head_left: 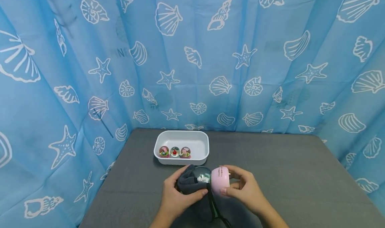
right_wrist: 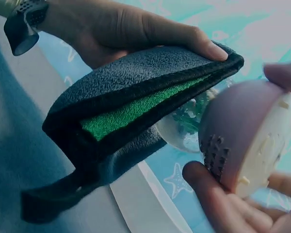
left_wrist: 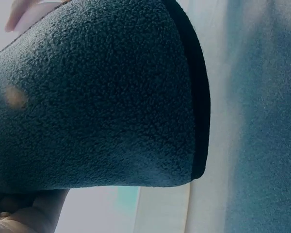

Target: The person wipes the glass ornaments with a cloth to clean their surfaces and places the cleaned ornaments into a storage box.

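My right hand [head_left: 245, 189] grips the pink base of a snow globe [head_left: 220, 180], which lies on its side with the clear ball pointing left. A small whitish figure shows inside the ball. My left hand [head_left: 180, 196] holds a dark grey cloth [head_left: 189, 181] folded round the far side of the ball. In the right wrist view the cloth [right_wrist: 136, 73] has black edging, a green inner face and a hanging strap, and the left thumb presses on its top. The fleecy cloth [left_wrist: 97, 97] fills most of the left wrist view.
Behind the hands, a white tray [head_left: 198, 147] holds three small globes [head_left: 175, 152] in a row along its front left. The grey table [head_left: 270, 161] reaches back to a blue curtain [head_left: 192, 54] printed with white shells and starfish.
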`<state>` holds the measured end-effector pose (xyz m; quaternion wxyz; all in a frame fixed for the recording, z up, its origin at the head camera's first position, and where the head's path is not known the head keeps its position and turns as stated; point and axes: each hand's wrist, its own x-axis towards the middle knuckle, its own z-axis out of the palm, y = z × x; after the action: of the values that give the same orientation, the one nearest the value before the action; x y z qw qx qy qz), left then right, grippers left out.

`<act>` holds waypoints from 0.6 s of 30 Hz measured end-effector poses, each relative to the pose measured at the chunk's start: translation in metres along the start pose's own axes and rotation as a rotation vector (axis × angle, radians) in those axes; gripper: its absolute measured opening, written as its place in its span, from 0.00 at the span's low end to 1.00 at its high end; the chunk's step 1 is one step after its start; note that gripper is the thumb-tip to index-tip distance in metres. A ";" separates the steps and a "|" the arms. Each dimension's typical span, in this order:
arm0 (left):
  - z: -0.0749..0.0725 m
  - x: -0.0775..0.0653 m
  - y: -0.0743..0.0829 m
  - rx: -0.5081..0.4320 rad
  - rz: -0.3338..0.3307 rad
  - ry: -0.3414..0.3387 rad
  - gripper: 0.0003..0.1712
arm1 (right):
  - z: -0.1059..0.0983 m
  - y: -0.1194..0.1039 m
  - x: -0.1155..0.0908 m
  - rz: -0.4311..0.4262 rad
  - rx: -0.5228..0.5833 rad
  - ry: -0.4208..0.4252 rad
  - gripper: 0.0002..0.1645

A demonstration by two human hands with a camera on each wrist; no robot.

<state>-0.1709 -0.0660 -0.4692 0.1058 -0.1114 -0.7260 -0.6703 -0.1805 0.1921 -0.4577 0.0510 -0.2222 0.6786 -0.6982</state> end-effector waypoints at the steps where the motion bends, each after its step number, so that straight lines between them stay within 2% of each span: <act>1: 0.000 0.000 0.000 -0.004 0.000 -0.003 0.42 | 0.000 0.000 0.000 0.036 -0.002 0.007 0.31; 4: 0.000 -0.001 -0.001 -0.008 -0.003 -0.009 0.41 | -0.001 0.000 0.002 0.131 -0.027 0.014 0.29; 7: 0.001 -0.001 -0.002 -0.007 -0.016 -0.003 0.41 | 0.000 -0.001 0.004 0.177 -0.053 0.021 0.27; 11: 0.003 -0.002 -0.004 0.000 -0.011 0.011 0.42 | 0.004 -0.003 0.006 0.150 -0.108 0.059 0.23; 14: 0.004 -0.002 -0.004 0.008 0.003 0.031 0.44 | 0.009 -0.005 0.005 0.112 -0.171 0.121 0.23; 18: 0.003 -0.001 -0.005 0.007 0.037 0.057 0.44 | 0.016 -0.008 0.003 0.014 -0.235 0.172 0.29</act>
<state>-0.1712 -0.0630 -0.4747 0.1391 -0.1051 -0.7228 -0.6687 -0.1756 0.1771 -0.4493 -0.0289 -0.1612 0.7592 -0.6300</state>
